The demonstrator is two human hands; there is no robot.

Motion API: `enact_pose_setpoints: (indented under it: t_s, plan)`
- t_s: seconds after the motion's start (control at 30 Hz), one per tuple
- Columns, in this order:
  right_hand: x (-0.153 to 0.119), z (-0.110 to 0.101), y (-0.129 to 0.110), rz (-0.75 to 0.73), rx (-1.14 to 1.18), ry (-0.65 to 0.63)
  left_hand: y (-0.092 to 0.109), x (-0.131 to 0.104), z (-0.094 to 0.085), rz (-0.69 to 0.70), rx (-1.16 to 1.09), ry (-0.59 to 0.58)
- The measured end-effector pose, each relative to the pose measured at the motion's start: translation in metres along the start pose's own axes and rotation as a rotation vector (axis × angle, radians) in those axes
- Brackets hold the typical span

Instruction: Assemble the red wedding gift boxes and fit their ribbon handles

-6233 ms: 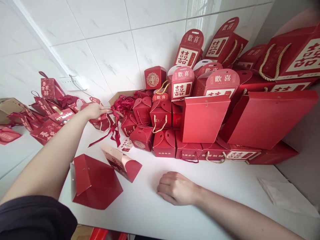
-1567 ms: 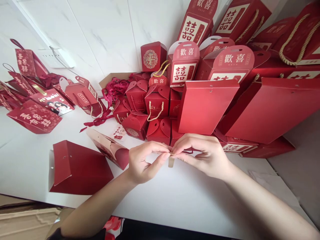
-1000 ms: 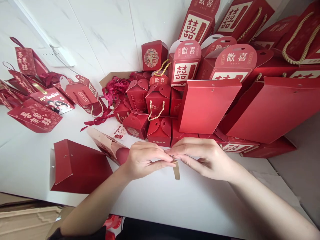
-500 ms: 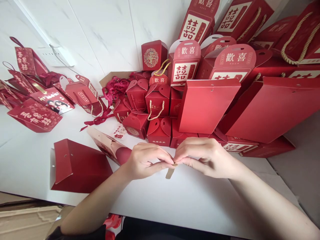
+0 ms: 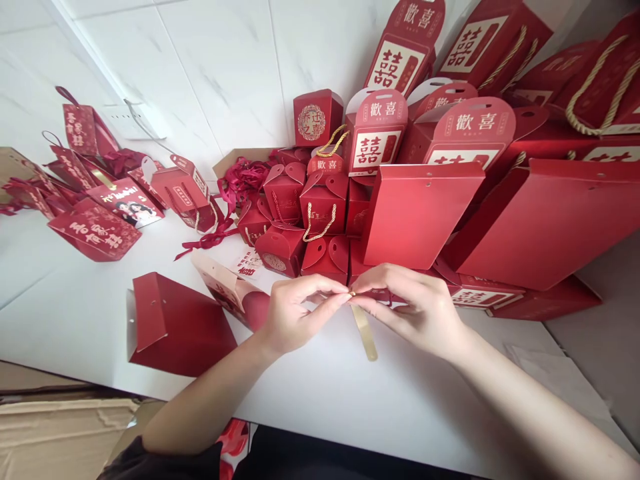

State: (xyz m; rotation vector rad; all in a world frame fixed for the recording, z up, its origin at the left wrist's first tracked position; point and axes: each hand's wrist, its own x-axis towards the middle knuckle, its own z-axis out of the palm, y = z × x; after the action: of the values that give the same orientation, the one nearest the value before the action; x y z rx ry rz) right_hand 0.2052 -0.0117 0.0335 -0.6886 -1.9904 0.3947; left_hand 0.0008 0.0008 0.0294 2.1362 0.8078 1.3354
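My left hand (image 5: pixel 297 310) and my right hand (image 5: pixel 417 307) meet fingertip to fingertip above the white table. Both pinch the upper end of a gold ribbon strip (image 5: pixel 365 333), whose flat tail hangs below them. What the fingertips do to that end is mostly hidden. Left of my left hand stands a plain red box (image 5: pixel 185 327) with small holes in its top flap. A pink and red printed bag (image 5: pixel 225 290) leans between that box and my left hand.
Red gift boxes (image 5: pixel 324 203) are stacked behind my hands, with two large plain red bags (image 5: pixel 425 213) at the right. Printed red bags (image 5: pixel 100 230) stand at the far left. Dark red ribbons (image 5: pixel 245 177) fill a carton by the tiled wall. Cardboard (image 5: pixel 55 433) lies lower left.
Both hands have risen slightly, still pinching the gold ribbon strip. More of its tail now shows, hanging down to the right. The whole view has shifted, so the boxes appear further right.
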Motion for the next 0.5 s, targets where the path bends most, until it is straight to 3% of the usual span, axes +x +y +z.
enact_pose_setpoints:
  t_s: [0.1, 0.23, 0.3, 0.4, 0.5]
  plan:
    - [-0.001, -0.001, -0.004, 0.032, -0.001, 0.002, 0.016, 0.0, -0.017, -0.079, 0.235, -0.086]
    - [-0.001, -0.007, -0.01, 0.042, -0.083, 0.058, 0.03, -0.004, -0.064, -0.153, 0.941, 0.068]
    - [0.0, -0.011, -0.012, 0.066, -0.084, 0.083, 0.025, -0.009, -0.091, -0.196, 1.168, 0.03]
    - [0.001, -0.019, -0.013, 0.109, -0.049, 0.11, 0.008, -0.018, -0.121, -0.307, 1.32, -0.108]
    - [0.001, -0.025, -0.012, 0.143, -0.041, 0.148, -0.001, -0.022, -0.137, -0.324, 1.273, -0.187]
